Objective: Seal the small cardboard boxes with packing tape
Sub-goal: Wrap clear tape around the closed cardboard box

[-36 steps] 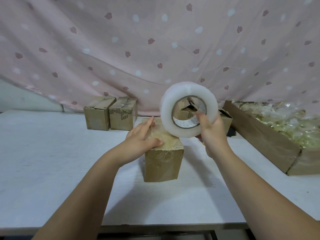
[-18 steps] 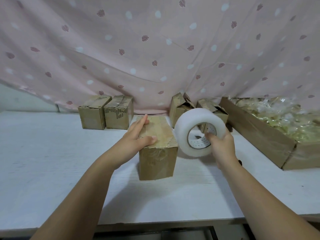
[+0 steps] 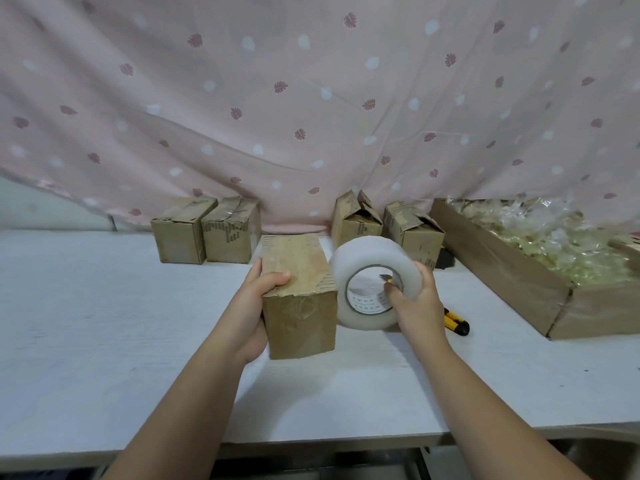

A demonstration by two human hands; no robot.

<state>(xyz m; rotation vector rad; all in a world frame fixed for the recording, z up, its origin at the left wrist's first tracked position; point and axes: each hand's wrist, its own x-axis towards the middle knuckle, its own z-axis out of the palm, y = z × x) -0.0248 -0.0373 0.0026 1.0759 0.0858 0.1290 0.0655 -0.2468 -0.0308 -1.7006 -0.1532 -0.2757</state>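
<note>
A small cardboard box (image 3: 298, 292) stands in the middle of the white table (image 3: 104, 323), with clear tape over its top and front face. My left hand (image 3: 254, 306) grips its left side, thumb curled over the top edge. A big roll of clear packing tape (image 3: 369, 292) stands on its edge against the box's right side. My right hand (image 3: 415, 303) holds the roll, thumb inside its core and fingers over the outer rim.
Two closed small boxes (image 3: 207, 233) stand at the back left. Two boxes with raised flaps (image 3: 388, 226) stand at the back right. A yellow-and-black utility knife (image 3: 457, 322) lies behind my right wrist. A long cardboard tray (image 3: 502, 268) of clear packets fills the right side.
The tape roll has come down from head height to the table beside the box. My left hand has shifted from lying on the box top to gripping its left side.
</note>
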